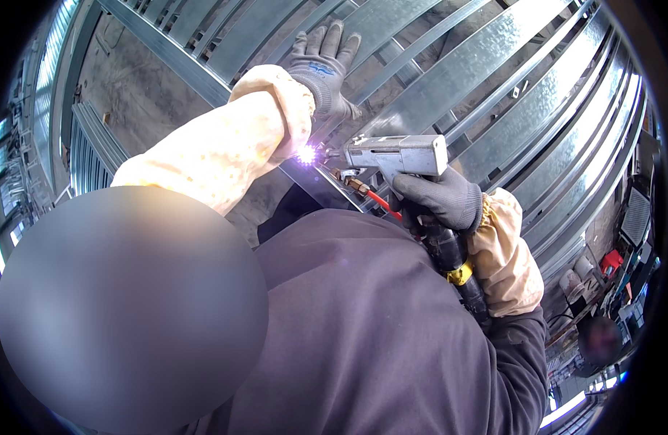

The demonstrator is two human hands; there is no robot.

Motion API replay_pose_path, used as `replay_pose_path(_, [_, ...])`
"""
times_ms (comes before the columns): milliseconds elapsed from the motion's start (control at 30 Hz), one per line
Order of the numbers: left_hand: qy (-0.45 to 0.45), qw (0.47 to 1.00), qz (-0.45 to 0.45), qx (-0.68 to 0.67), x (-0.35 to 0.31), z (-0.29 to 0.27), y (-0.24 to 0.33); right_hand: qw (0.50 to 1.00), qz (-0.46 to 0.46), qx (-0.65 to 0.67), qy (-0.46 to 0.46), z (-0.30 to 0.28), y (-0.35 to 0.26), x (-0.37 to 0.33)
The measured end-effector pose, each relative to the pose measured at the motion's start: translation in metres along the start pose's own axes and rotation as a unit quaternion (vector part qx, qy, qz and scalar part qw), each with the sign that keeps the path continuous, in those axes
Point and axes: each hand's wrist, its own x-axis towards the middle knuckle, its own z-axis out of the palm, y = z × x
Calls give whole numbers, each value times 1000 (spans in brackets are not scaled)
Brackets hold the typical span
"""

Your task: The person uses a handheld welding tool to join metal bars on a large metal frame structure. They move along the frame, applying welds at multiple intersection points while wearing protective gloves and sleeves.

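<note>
My right hand (444, 197), in a grey glove, is wrapped round the grip of a silver handheld welding gun (395, 152). The gun's nozzle points left, and a bright violet-white spark glows at its tip on a metal beam (321, 185). From the gun run a red hose (381, 202) and a thick black cable (473, 297) with yellow tape. My gloved left hand (321, 65) lies flat with fingers spread on the metal slats (381, 32), beyond the spark. Its pale sleeve partly covers the beam near the weld.
Long galvanised slats (526, 119) stretch across the right side with gaps between them. A stack of metal profiles (95, 148) lies at the left. Buckets (572, 283), a red object (611, 262) and another person (600, 339) are at the far right. A blurred oval hides the lower left.
</note>
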Motion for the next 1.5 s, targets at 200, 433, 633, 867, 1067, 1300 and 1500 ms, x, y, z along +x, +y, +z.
replay_pose_path(200, [-16,1000,-10,8,2,-4,0,998,-64,2,13,-2,11,1])
replay_pose_path(433, [-36,999,-32,-1,2,-9,9,998,-17,35,44,-4,22,-45])
replay_pose_path(633, [-59,996,40,55,-15,-7,62,997,-30,67,40,-1,33,-53])
replay_pose_path(867, [10,997,65,45,0,20,58,997,-70,-9,39,-2,33,-36])
replay_pose_path(1067, [-9,993,108,55,10,10,54,999,-50,2,12,-15,40,-6])
replay_pose_path(1300, [2,987,139,75,14,8,44,998,-55,20,2,-17,38,5])
replay_pose_path(1500, [3,988,145,59,13,6,42,998,-44,32,-10,-16,35,3])
